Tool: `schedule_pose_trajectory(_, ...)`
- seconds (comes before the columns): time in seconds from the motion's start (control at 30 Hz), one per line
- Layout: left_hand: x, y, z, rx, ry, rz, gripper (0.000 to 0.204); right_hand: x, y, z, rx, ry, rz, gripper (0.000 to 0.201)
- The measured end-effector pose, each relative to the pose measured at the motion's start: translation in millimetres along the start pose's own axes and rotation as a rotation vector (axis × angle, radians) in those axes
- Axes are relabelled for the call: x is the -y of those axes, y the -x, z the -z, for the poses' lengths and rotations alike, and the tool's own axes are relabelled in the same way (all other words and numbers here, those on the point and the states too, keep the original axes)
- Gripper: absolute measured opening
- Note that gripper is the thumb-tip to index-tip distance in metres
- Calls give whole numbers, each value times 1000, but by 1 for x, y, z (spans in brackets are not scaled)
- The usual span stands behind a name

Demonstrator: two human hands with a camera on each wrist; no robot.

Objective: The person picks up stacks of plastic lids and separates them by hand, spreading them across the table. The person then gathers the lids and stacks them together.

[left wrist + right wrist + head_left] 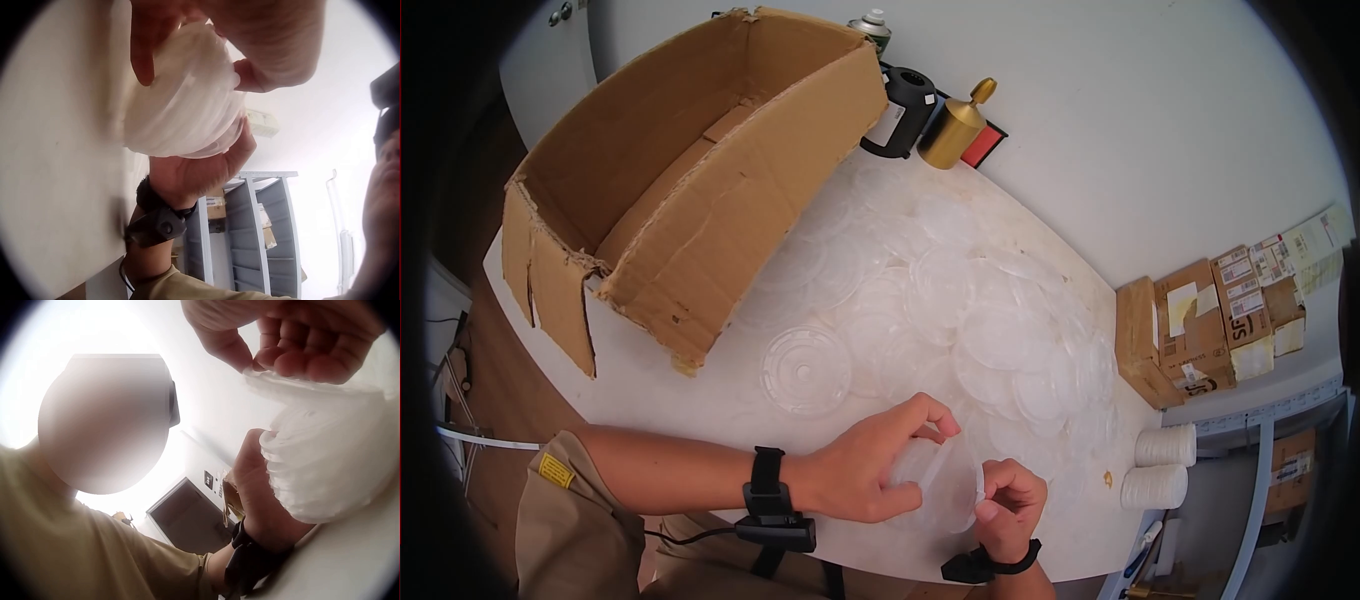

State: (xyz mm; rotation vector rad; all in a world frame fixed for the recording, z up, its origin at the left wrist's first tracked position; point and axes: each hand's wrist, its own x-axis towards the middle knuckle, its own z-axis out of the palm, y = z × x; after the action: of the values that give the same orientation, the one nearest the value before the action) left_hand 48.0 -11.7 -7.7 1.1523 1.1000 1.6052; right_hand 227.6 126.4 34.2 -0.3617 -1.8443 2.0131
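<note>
My left hand [862, 468] grips a stack of translucent plastic lids [334, 465] near the front edge of the table, its thumb and fingers round the sides. At the stack's right end my right hand [1012, 498] pinches the rim of a lid [294, 387] between thumb and fingers. That lid stands at an angle to the rest in the right wrist view. In the left wrist view the stack [181, 94] is close over the tabletop, with its layered rims showing. Many loose lids [1000, 345] lie overlapping beyond both hands, and one round lid [805, 370] lies flat at their left side.
A large open cardboard box [745, 215] with torn edges takes up the table's back left. Behind it stand a spray can [872, 32], a black-handled jug [905, 110] and a gold canister [952, 135]. Two white ribbed stacks [1155, 487] and several cartons [1190, 325] are at the right.
</note>
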Motion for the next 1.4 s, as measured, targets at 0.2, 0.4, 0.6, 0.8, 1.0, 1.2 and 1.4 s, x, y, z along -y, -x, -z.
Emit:
schedule_pose_trajectory(0.2, 2, -1, -1, -57, -24, -5, 54, 2, -2, 7, -88, 178, -2, 11)
schedule_pose_trajectory(0.4, 1, -1, -1, -112, -87, -90, 48, 9, -4, 9, -156, 299, 17, 10)
schedule_pose_trajectory(0.6, -9, -1, 0, -116, -67, -26, 48, 15, -5, 18, -273, 345, 2, 8)
schedule_pose_trajectory(0.8, -3, -1, -1, -144, -63, 38, 48, 21, -6, 27, -428, 244, 178, 7)
schedule_pose_trajectory(1.0, -2, -2, -2, -151, -88, 59, 48, 7, -13, 32, -556, 693, 452, 16)
schedule_pose_trajectory(1.2, -5, -2, -2, -121, -56, 46, 49, 13, -26, 26, -457, 690, 267, 41)
schedule_pose_trajectory(1.4, -4, -2, -1, -110, -8, -25, 52, 14, -24, 19, -71, 707, 104, 48)
